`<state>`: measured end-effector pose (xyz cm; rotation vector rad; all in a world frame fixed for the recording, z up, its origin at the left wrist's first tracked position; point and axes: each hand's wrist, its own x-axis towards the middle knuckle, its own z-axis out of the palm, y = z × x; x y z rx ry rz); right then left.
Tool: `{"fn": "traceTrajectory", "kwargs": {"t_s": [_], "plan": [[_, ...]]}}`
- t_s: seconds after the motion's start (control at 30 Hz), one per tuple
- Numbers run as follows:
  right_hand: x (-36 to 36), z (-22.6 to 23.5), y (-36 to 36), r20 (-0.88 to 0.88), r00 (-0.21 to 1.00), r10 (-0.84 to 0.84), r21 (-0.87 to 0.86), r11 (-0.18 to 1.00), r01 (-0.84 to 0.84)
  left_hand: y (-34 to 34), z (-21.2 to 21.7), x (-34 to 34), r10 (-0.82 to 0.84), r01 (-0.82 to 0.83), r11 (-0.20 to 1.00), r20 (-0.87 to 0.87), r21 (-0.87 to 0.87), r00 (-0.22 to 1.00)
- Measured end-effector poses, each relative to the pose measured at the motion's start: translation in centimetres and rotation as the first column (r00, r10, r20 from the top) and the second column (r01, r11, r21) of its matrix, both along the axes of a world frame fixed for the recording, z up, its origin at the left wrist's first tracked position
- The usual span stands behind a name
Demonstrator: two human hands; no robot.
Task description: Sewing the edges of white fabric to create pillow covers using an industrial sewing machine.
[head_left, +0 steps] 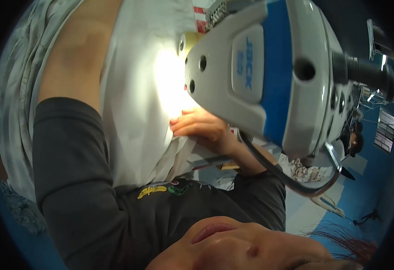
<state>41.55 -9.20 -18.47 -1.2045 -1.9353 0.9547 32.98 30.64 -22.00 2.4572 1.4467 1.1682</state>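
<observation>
White fabric point(131, 112) at sewing machine point(278, 76), apparently mid-work; remainder unclear. Right hand point(202, 128) on fabric, loosely bent, grip unclear; left hand outside view.

Blue lettering point(249, 63) on a pale panel point(257, 49) of the white-and-blue sewing machine point(276, 81)
</observation>
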Motion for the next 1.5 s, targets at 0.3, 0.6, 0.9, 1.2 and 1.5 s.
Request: {"fn": "traceTrajectory", "kwargs": {"t_s": [0.3,0.6,0.9,1.2,1.5], "plan": [[-0.3,-2.3,-1.4,-0.054,0.98,-0.19,0.005,0.982,0.19,-12.0,5.6,-7.9,-0.459,0.416,0.852,-0.071,-0.318,0.885],[-11.7,1.3,-9.7,-0.48,0.819,-0.315,-0.444,0.892,0.083,-41.9,7.7,-19.9,-0.592,0.758,0.406,0.485,-0.511,0.644],[-16.2,-5.8,-18.2,-0.696,0.618,-0.364,-0.575,0.799,-0.177,-42.6,6.6,-23.7,-0.337,0.437,0.872,0.381,-0.218,0.861],[-18.1,-6.7,-21.0,-0.436,0.871,-0.227,-0.641,0.757,-0.124,-50.3,3.8,-21.7,-0.565,0.38,0.643,-0.077,-0.664,0.821],[-17.4,-5.2,-23.0,-0.363,0.868,-0.338,-0.678,0.735,0.003,-50.6,7.4,-22.7,-0.422,0.474,0.626,0.242,-0.619,0.874]]}}
